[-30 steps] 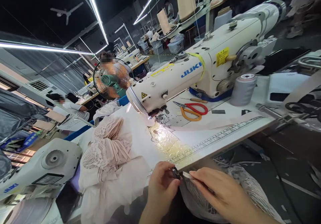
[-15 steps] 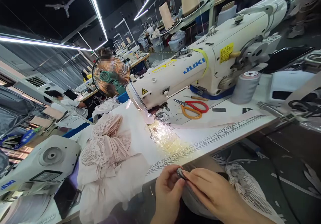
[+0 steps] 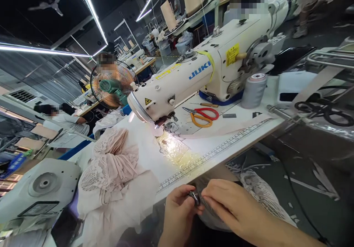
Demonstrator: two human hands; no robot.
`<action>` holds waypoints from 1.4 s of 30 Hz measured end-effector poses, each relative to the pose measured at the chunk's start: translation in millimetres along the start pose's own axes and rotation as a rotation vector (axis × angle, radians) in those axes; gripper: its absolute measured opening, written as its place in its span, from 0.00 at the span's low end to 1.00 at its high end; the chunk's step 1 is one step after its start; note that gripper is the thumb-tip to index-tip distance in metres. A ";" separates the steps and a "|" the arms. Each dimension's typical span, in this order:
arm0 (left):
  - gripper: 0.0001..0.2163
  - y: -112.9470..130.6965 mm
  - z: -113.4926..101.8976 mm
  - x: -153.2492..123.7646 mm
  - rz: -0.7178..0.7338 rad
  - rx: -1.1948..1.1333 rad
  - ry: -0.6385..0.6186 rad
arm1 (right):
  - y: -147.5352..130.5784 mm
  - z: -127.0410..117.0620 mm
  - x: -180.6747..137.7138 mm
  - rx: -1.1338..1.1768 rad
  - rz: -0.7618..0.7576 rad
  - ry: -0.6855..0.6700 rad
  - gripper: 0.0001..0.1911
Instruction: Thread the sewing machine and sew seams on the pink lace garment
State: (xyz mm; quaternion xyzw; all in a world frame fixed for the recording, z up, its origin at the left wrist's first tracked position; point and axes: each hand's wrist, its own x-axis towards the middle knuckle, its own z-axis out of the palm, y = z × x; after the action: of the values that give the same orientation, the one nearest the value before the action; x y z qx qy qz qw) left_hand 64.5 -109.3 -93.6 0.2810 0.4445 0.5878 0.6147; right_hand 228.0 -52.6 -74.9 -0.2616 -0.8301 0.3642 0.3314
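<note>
Left hand (image 3: pixel 177 212) and right hand (image 3: pixel 229 208) meet below the tabletop (image 3: pixel 221 143) edge, fingers of both pinching a small dark metal piece (image 3: pixel 195 196) against pale fabric (image 3: pixel 218 223); containers' contents indiscernible.

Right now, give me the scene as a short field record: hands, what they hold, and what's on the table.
left hand: pinching a small dark metal piece below the table edge
right hand: fingertips meeting the same piece
sewing machine: white, lamp lit
scissors: red and orange handles, beside the machine
lace fabric: pale pink, heaped left
thread cone: grey, upright
</note>
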 end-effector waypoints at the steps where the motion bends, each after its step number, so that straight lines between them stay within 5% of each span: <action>1: 0.12 -0.2 -0.1 0.2 -0.009 -0.007 -0.027 | -0.4 -1.1 1.1 0.008 0.000 0.029 0.16; 8: 0.11 -0.1 1.1 -2.9 -0.049 0.050 -0.213 | 1.6 -3.3 10.4 0.031 0.046 0.097 0.15; 12: 0.12 4.0 0.3 -3.5 -0.049 0.058 -0.146 | 1.9 -10.1 8.3 0.077 0.099 0.095 0.12; 21: 0.12 5.6 -0.5 -0.6 -0.028 -0.154 -0.065 | -1.2 -8.2 0.6 0.046 0.181 -0.162 0.12; 33: 0.08 -15.5 -11.1 -2.7 -0.195 -0.250 -0.361 | 10.5 -1.0 7.8 0.156 0.205 0.017 0.12; 42: 0.08 -12.7 -11.5 -4.3 -0.141 -0.146 -0.273 | -7.4 -28.3 -0.3 0.164 0.150 0.051 0.13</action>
State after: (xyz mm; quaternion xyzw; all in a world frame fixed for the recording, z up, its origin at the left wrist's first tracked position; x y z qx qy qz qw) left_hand 60.7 -117.5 -108.8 0.2809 0.3319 0.5303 0.7279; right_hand 247.8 -45.1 -54.7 -0.3039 -0.7670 0.4480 0.3445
